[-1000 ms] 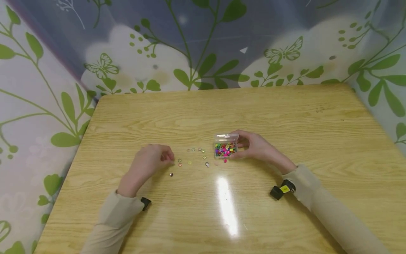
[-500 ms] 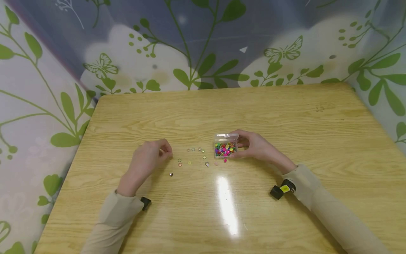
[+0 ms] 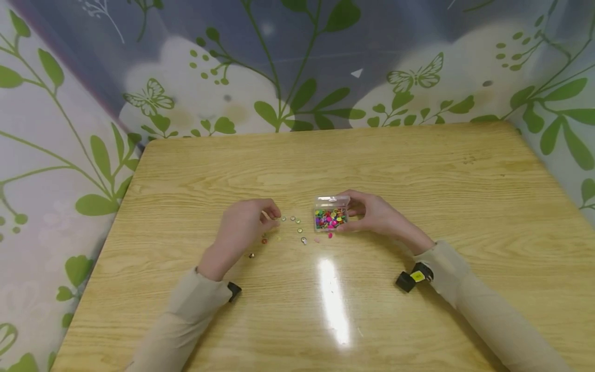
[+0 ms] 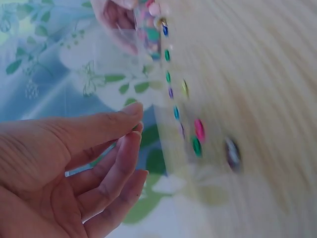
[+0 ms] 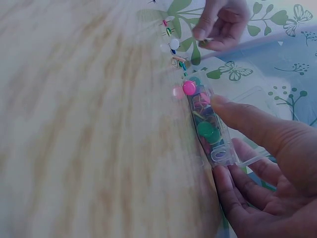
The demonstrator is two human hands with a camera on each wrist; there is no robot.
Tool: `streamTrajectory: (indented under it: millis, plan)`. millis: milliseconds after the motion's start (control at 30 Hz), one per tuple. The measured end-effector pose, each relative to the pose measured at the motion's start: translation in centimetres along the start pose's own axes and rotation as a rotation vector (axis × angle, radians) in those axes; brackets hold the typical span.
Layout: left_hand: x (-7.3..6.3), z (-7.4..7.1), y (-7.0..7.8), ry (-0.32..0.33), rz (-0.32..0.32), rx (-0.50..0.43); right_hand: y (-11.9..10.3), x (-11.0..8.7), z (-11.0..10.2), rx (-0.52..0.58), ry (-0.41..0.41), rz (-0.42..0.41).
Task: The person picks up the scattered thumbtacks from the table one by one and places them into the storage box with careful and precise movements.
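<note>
My right hand (image 3: 374, 213) grips a small clear plastic box (image 5: 218, 134) on the table, thumb along one side and fingers on the other. Its hinged lid (image 3: 332, 201) stands raised, and colourful thumbtacks (image 3: 331, 219) fill it. To the left, my left hand (image 3: 244, 225) hovers low by the loose tacks. Its thumb and forefinger pinch a tiny greenish thumbtack (image 5: 204, 42), mostly hidden by the fingertips. In the left wrist view, a pink tack (image 4: 199, 130), a green tack (image 4: 197, 147) and a blurred dark one (image 4: 232, 154) lie beyond those fingers.
Several more tacks form a loose curve between the hands, including a green one (image 3: 299, 230) and a pink one (image 3: 330, 235) just before the box. The wooden table (image 3: 418, 165) meets a leaf-patterned backdrop (image 3: 186, 93) at its far edge.
My left hand first drew back slightly up and left, then moved right and a little farther from me, now covering a tack at the curve's left end. My right hand and the box stayed put.
</note>
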State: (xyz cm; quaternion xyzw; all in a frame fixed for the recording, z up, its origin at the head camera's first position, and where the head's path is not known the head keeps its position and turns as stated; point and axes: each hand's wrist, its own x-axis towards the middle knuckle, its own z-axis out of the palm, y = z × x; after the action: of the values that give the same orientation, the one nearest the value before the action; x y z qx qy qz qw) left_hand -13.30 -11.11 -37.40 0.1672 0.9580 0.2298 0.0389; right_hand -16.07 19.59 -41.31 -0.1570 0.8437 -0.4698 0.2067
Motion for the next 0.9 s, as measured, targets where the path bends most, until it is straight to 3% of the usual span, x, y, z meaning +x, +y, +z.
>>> streamTrajectory:
  millis: [267,533,900]
  plan:
    - [1.7,1.1,3.2,-0.013,0.115,0.048,-0.1,-0.1,0.0,0.012,-0.002,0.007]
    - [2.7,2.3,5.5,-0.017,0.207,0.035,0.0,0.0,-0.1,0.01,-0.006,0.003]
    - [3.5,3.4,6.2,0.068,0.243,-0.027,0.2,-0.1,-0.1,-0.01,-0.005,-0.012]
